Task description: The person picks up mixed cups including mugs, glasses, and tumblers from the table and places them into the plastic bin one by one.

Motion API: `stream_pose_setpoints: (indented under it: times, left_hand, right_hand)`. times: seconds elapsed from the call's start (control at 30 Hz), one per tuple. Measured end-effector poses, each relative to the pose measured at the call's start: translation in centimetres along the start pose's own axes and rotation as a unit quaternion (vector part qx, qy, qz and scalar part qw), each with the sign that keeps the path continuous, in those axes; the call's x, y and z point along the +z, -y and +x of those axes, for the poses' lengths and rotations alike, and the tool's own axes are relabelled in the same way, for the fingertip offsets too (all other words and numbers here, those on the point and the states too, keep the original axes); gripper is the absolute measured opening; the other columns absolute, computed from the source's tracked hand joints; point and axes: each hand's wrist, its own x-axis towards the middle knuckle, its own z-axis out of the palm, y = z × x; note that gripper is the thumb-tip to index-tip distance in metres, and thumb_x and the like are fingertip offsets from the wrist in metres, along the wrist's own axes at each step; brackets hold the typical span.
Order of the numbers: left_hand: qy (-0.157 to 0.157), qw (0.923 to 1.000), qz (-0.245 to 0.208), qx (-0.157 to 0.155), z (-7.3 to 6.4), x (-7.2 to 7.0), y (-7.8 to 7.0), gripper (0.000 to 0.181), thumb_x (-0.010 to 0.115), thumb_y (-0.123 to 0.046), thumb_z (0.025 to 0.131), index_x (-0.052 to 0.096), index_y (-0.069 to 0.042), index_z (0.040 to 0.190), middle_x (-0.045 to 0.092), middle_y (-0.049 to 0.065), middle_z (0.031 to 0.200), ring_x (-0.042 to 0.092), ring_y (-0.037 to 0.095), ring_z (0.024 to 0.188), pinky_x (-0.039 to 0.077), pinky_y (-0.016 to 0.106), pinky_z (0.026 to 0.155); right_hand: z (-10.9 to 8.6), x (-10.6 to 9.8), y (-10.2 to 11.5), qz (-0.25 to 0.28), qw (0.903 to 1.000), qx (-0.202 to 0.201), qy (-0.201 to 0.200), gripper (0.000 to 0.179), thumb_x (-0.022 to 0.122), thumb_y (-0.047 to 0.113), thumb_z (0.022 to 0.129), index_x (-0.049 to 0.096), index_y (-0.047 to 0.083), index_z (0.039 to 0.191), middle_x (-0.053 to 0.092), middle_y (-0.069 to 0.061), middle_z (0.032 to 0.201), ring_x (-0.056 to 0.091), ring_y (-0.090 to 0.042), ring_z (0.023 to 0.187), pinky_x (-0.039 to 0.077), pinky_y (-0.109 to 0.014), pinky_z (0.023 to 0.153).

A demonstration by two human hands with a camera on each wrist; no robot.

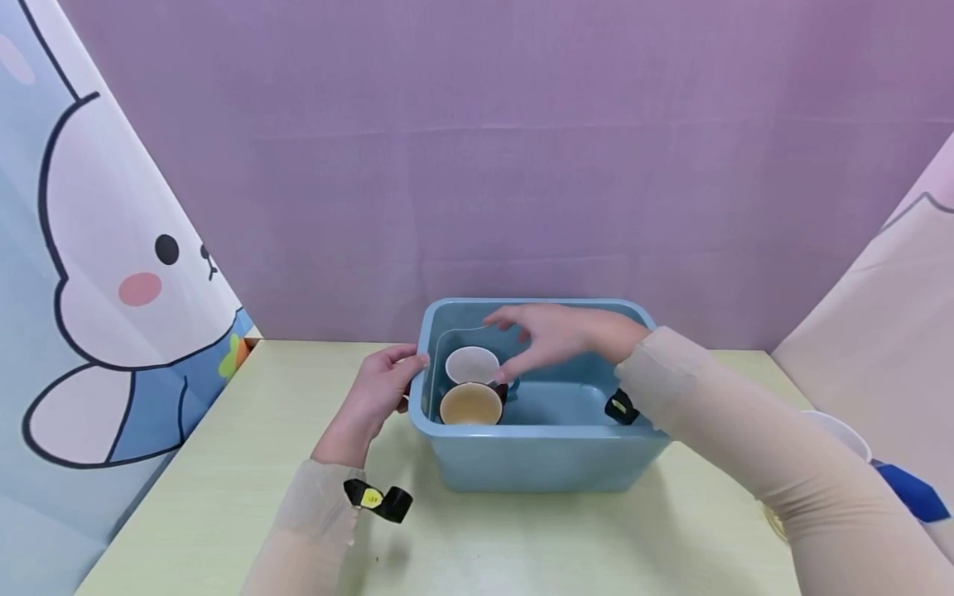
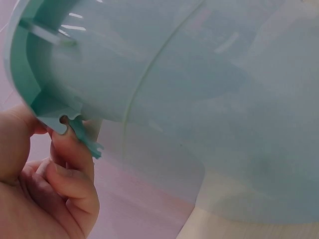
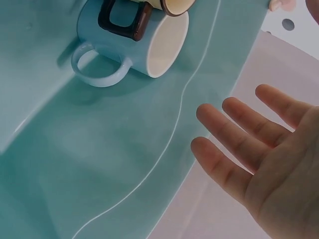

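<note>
A light blue plastic bin (image 1: 551, 459) stands on the table. My left hand (image 1: 382, 385) grips its left rim, thumb on top and fingers curled beneath, as the left wrist view shows with the hand (image 2: 55, 179) at the bin's edge. Inside, at the left end, sit two mugs side by side. The rear one is a blue mug (image 3: 127, 37) with a white inside; the front one is a cream mug (image 1: 471, 406) with a dark brown handle (image 3: 141, 22). Over the bin hovers my right hand (image 1: 555, 335), fingers spread and holding nothing, near the mugs.
Partly hidden behind the right forearm are a white round-rimmed vessel (image 1: 845, 430) and a dark blue object (image 1: 913, 494). A purple cloth wall (image 1: 522, 165) rises behind the bin, and a cartoon-printed cloth (image 1: 134, 215) hangs at the left.
</note>
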Motion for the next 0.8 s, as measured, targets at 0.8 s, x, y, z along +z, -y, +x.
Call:
stream_pose_setpoints:
  times: [0.8]
  left_hand:
    - [-0.001, 1.0, 0.0, -0.002, -0.2, 0.1, 0.0, 0.039, 0.052, -0.032, 0.095, 0.057, -0.011, 0.128, 0.064, 0.006, 0.081, 0.054, 0.016, 0.062, 0.044, 0.025, 0.055]
  right_hand:
    - [-2.0, -1.2, -0.7, 0.016, 0.9996, 0.003, -0.025, 0.086, 0.068, 0.059, 0.075, 0.03, 0.029, 0.146, 0.039, 0.002, 0.146, 0.05, -0.023, 0.124, 0.048, -0.045, 0.094]
